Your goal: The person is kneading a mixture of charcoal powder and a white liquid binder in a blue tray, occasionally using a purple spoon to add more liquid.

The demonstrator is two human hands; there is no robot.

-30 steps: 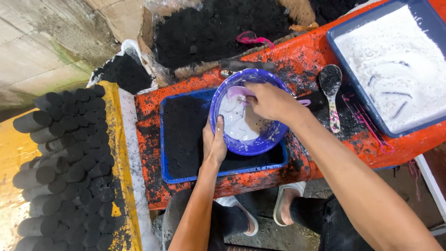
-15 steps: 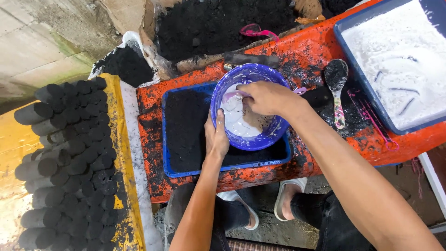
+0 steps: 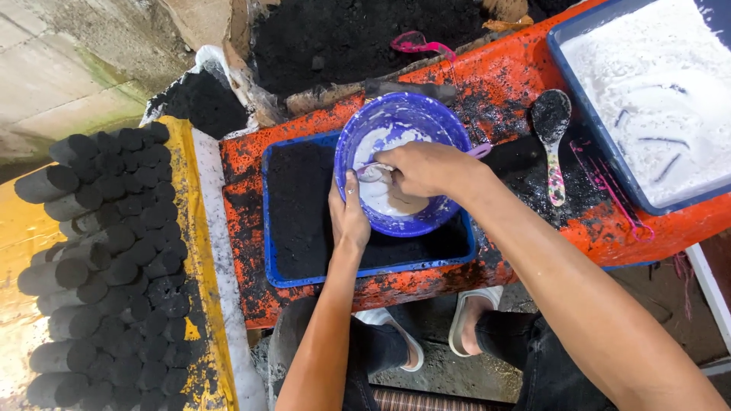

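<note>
Head view, looking down. We see the left hand (image 3: 349, 217) clasping the near rim of a purple bowl (image 3: 403, 122), thumb on the edge, fingers curled under it. The bowl sits in a blue tray (image 3: 289, 278) of black powder on the orange bench (image 3: 244, 164). The right hand (image 3: 430, 167) is closed around a spoon (image 3: 371, 172) sunk in white paste. Against the frames a second and half a second earlier, the right hand has shifted slightly across the bowl while the left holds the same rim; we judge the stirring to be ongoing. A blackened spoon (image 3: 552, 122), a tray of white powder (image 3: 647, 99) and stacked black cylinders (image 3: 106, 259) lie untouched.
</note>
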